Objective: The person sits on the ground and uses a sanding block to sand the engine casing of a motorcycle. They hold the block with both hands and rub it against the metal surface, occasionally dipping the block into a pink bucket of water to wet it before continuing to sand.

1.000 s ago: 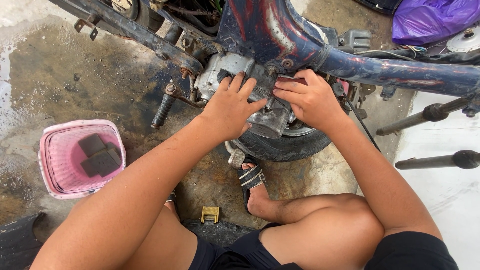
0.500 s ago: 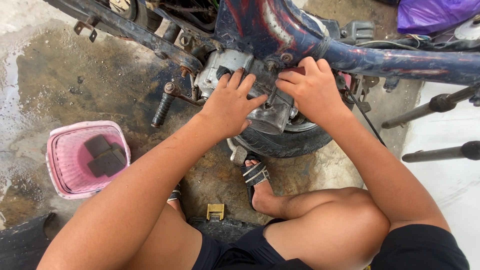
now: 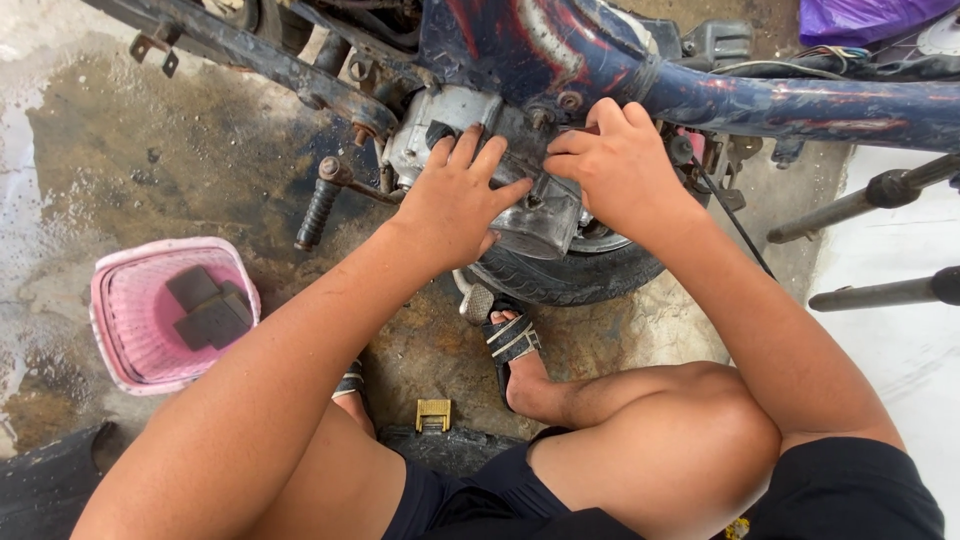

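While splayed, both hands [image 3: 455,205] [image 3: 620,170] on engine cover [image 3: 540,222].

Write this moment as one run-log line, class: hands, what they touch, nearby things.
left hand: flat on grey engine cover | right hand: on cover's upper edge | nearby: pink basket, tyre, footpeg

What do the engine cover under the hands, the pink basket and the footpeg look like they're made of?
Engine cover: likely cast metal, dull grey and grimy, with a faint sheen; both the left hand and right hand press on it.
Basket: probably plastic, glossy pink with a fine woven-mesh wall.
Footpeg: seemingly a black ribbed rubber sleeve on a rusty metal rod.
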